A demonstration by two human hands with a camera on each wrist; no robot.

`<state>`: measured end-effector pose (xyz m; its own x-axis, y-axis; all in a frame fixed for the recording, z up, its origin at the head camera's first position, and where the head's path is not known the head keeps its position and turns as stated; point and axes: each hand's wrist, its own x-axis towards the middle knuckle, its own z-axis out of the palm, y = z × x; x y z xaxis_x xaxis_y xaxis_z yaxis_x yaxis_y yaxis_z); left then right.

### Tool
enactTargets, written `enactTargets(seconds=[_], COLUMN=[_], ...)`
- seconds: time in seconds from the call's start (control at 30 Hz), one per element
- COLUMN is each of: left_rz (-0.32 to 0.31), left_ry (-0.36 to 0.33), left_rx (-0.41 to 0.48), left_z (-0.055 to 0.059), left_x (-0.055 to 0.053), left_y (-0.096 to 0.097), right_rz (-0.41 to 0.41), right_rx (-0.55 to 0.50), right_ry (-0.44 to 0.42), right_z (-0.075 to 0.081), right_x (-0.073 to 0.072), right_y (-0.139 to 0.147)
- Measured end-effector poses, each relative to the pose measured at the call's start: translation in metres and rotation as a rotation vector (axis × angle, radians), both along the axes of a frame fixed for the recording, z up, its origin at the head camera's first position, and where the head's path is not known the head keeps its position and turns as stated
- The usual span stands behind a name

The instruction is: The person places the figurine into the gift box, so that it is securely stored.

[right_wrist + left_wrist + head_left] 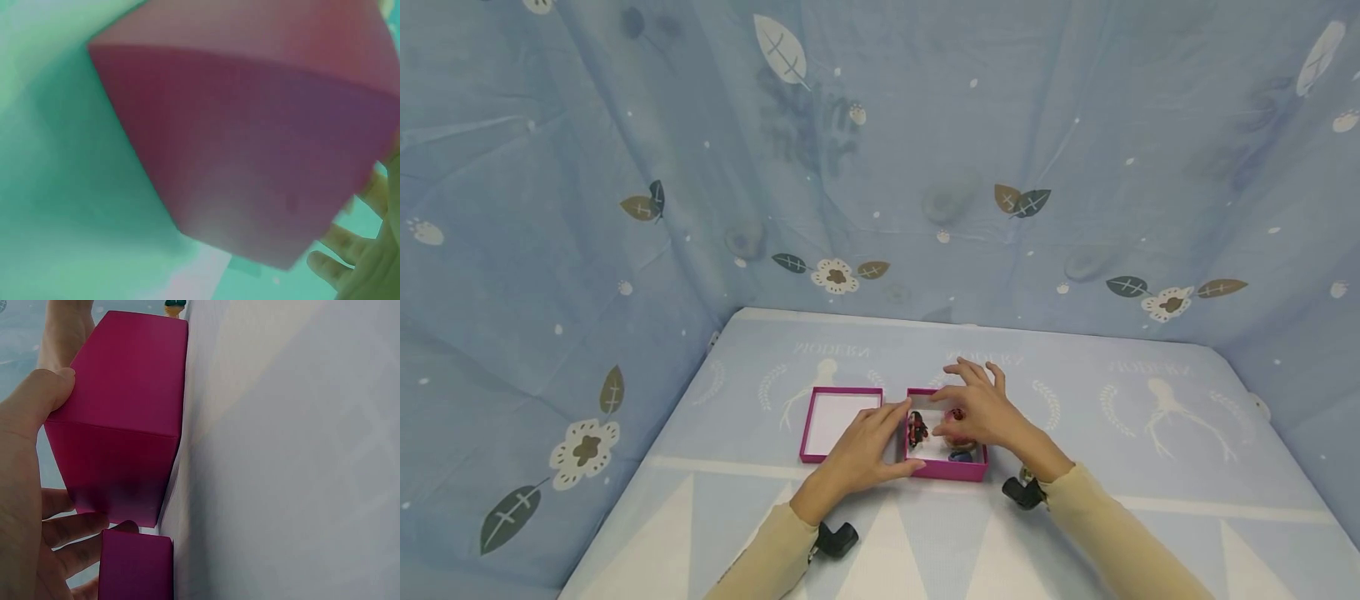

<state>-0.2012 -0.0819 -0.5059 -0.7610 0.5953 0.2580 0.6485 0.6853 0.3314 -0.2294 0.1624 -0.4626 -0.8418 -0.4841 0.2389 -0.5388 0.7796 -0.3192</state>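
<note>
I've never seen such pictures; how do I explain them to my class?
There is no machine, just a person's bare left hand and right hand. The wide picture comes from the person's head; the others come from each wrist, so the open pink box looks huge. It stands on a patterned tabletop, with a shallow pink-rimmed tray to its left. Inside the box are a small dark-and-red figure, a blue item and a partly hidden reddish one. The left hand rests against the box; the right hand reaches over it, perhaps holding something, but that is unclear.
</note>
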Motion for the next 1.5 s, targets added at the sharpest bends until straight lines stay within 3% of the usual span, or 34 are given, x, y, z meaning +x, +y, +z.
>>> enactTargets(seconds=[0.5, 1.07, 1.5], left_rz=[-0.006, -0.001, -0.007], left_ry=[0.016, 0.006, 0.01], left_rx=[-0.003, 0.004, 0.011], left_z=[0.0, -0.001, -0.003], left_x=[0.0, 0.0, -0.001], left_y=[0.001, 0.001, 0.0], right_rz=[-0.092, -0.157, -0.178], right_rx=[-0.141, -0.228, -0.211], right_ry=[-0.001, -0.103, -0.149], right_z=[0.018, -0.007, -0.025], right_x=[0.016, 0.027, 0.046], right_y=[0.048, 0.106, 0.122])
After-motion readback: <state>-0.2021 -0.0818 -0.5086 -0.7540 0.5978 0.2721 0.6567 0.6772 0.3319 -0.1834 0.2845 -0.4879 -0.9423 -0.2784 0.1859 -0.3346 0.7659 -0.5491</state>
